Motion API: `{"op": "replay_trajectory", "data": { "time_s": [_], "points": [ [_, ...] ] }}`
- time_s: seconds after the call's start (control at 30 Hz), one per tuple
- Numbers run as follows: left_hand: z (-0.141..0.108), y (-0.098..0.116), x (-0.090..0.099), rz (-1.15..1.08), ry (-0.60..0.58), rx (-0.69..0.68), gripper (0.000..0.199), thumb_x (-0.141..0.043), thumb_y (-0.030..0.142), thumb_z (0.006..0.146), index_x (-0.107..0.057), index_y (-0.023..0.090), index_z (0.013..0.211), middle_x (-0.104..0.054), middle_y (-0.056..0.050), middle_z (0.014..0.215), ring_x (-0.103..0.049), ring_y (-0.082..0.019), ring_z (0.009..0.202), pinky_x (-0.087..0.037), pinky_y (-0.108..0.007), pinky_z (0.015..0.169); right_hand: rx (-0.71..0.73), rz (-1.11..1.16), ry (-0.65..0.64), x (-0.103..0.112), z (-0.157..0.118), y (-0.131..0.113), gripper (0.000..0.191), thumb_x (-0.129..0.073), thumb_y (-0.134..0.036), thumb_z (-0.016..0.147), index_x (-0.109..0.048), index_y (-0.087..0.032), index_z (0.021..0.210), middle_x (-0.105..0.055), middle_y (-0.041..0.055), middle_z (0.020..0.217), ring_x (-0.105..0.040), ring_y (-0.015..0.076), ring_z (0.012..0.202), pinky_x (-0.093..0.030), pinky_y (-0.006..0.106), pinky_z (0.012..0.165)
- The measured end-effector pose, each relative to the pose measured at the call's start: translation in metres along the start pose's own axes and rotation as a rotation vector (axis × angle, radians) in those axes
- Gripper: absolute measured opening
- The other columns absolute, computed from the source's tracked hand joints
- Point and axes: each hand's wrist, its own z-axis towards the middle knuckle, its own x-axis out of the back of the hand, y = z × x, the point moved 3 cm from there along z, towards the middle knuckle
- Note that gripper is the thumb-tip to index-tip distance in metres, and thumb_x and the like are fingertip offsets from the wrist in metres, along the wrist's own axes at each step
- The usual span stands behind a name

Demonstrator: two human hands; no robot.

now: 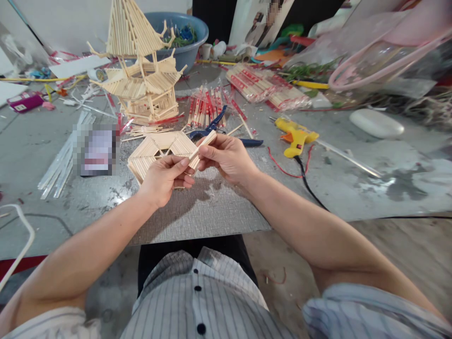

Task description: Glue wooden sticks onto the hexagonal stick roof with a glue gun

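Between both hands is a small piece of pale wooden sticks (204,144), slanting up to the right. My left hand (168,175) pinches its lower end between thumb and fingers. At its upper end, my right hand (226,156) has thumb and fingers closed on it. Behind and below my left hand lies a hexagonal stick panel (148,149) with an opening in its middle, partly hidden by the hands. Beyond it stands a tiered pagoda model (141,84) made of sticks. Loose sticks (146,132) lie between the model and the panel.
A yellow glue gun (295,136) with a black cord is at right, near a white oval object (376,123). Blue-handled cutters (247,141) lie behind my right hand. Wrapped chopsticks (250,82), a blue basin (192,44), glue sticks (65,157) and a blurred phone-like object (97,153) surround the work.
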Motion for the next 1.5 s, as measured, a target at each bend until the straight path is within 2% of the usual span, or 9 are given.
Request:
{"op": "replay_trajectory", "data": {
  "time_s": [0.27, 0.6, 0.93, 1.17, 1.5],
  "points": [
    [0.000, -0.002, 0.002, 0.054, 0.037, -0.018, 0.013, -0.067, 0.025, 0.078, -0.059, 0.015, 0.077, -0.065, 0.004, 0.063, -0.059, -0.006, 0.045, -0.052, -0.019, 0.047, 0.099, -0.012, 0.040, 0.004, 0.001, -0.003, 0.043, -0.080, -0.051, 0.058, -0.059, -0.020, 0.079, -0.056, -0.0077, 0.059, -0.054, 0.0051, 0.046, -0.047, 0.019, 0.046],
    [0.002, -0.002, 0.002, 0.017, 0.025, -0.043, 0.010, -0.067, 0.021, 0.078, -0.061, 0.014, 0.081, -0.066, 0.003, 0.064, -0.061, -0.007, 0.045, -0.054, -0.019, 0.047, 0.182, -0.008, 0.076, 0.003, 0.000, -0.008, 0.039, -0.081, -0.045, 0.059, -0.055, -0.021, 0.076, -0.051, -0.0086, 0.059, -0.049, 0.0042, 0.044, -0.042, 0.020, 0.042],
    [0.002, 0.000, 0.001, -0.019, 0.036, -0.058, 0.007, -0.065, 0.017, 0.079, -0.063, 0.012, 0.084, -0.066, 0.003, 0.060, -0.061, -0.007, 0.044, -0.053, -0.018, 0.044, 0.196, -0.033, 0.072, 0.004, 0.001, -0.008, 0.041, -0.080, -0.048, 0.060, -0.053, -0.021, 0.074, -0.052, -0.0091, 0.054, -0.051, 0.0043, 0.042, -0.044, 0.019, 0.041],
    [0.002, 0.000, 0.001, -0.028, 0.064, -0.045, 0.004, -0.062, 0.015, 0.080, -0.062, 0.012, 0.082, -0.065, 0.003, 0.059, -0.060, -0.007, 0.042, -0.053, -0.018, 0.042, 0.278, 0.019, 0.051, 0.009, 0.005, -0.003, 0.040, -0.079, -0.045, 0.063, -0.053, -0.021, 0.083, -0.055, -0.0109, 0.053, -0.053, 0.0054, 0.040, -0.045, 0.019, 0.039],
    [0.003, 0.001, 0.002, -0.070, 0.097, -0.075, 0.001, -0.062, 0.012, 0.080, -0.062, 0.011, 0.081, -0.066, 0.002, 0.057, -0.061, -0.008, 0.042, -0.052, -0.016, 0.041, 0.219, 0.036, 0.079, 0.013, 0.005, -0.004, 0.033, -0.077, -0.040, 0.066, -0.055, -0.019, 0.078, -0.059, -0.0086, 0.057, -0.056, 0.0052, 0.042, -0.047, 0.018, 0.041]
  ]
}}
